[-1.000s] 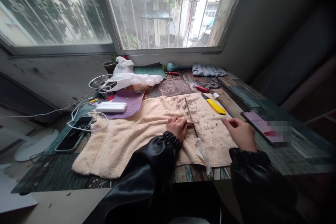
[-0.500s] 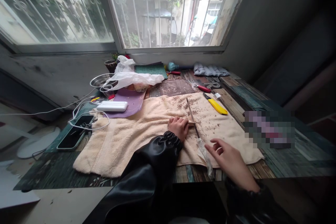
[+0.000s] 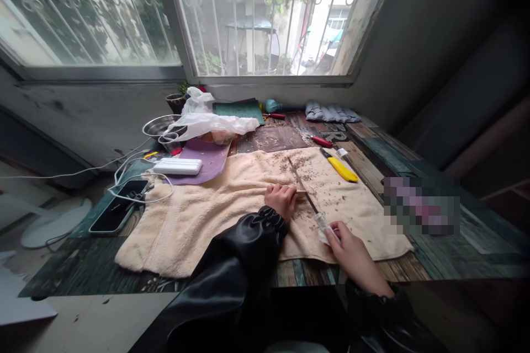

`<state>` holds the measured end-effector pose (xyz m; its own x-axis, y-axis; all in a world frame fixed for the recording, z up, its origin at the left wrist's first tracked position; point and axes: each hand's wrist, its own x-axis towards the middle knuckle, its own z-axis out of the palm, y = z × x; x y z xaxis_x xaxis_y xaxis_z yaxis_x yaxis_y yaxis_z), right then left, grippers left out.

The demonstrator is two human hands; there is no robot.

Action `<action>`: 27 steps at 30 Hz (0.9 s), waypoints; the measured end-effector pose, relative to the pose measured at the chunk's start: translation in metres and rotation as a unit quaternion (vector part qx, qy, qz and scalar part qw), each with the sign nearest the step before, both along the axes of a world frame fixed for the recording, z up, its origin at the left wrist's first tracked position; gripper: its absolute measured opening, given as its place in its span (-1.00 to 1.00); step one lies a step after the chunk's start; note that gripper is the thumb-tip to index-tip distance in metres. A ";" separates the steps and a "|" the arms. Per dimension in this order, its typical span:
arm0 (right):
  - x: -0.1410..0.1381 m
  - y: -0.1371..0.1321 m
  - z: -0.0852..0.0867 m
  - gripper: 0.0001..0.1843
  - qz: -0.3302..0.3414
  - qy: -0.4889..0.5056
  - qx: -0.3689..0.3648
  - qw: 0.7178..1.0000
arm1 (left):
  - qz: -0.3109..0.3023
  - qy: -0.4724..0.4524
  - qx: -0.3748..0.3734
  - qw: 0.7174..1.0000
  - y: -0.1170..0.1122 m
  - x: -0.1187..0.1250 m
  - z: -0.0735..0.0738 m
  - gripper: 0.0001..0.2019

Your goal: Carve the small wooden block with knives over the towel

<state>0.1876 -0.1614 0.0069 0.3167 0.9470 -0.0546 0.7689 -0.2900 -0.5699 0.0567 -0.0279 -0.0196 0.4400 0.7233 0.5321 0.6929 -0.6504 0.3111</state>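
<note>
My left hand (image 3: pixel 280 201) is closed on a small wooden piece (image 3: pixel 301 192), pressing it onto the beige towel (image 3: pixel 215 215). Only the tip of that piece shows beyond the fingers. A thin dark file (image 3: pixel 298 176) lies across the tip, pointing away from me. Its white-wrapped handle (image 3: pixel 322 224) is in my right hand (image 3: pixel 345 245), whose fingers are closed round it. Brown crumbs of shavings are scattered over the towel about the file.
On the towel's right lies a yellow utility knife (image 3: pixel 343 169), with a red-handled tool (image 3: pixel 322 142) beyond it. To the left are a white power bank (image 3: pixel 178 166), its cable, and a phone (image 3: pixel 118 212). A plastic bag (image 3: pixel 215 125) and metal bowl (image 3: pixel 159 118) stand farther back.
My right hand, earlier with fingers loosely apart beside the handle, has moved left and closed round it. The file has tilted slightly, its far tip shifting left. My left hand stays in place.
</note>
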 end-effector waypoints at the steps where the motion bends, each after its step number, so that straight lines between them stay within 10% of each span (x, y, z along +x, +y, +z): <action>1: 0.001 -0.001 0.000 -0.73 0.003 0.021 -0.015 1.000 | 0.001 0.001 0.001 1.000 0.000 0.000 0.000 -0.82; 27: -0.016 0.032 -0.014 -0.61 -0.017 -0.150 -0.062 0.987 | 0.011 0.001 0.000 1.000 -0.003 0.003 0.000 -0.83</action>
<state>0.1716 -0.1295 -0.0071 0.3674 0.9276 -0.0677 0.8861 -0.3712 -0.2777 0.0597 -0.0310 -0.0200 0.4257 0.7325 0.5312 0.7075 -0.6355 0.3092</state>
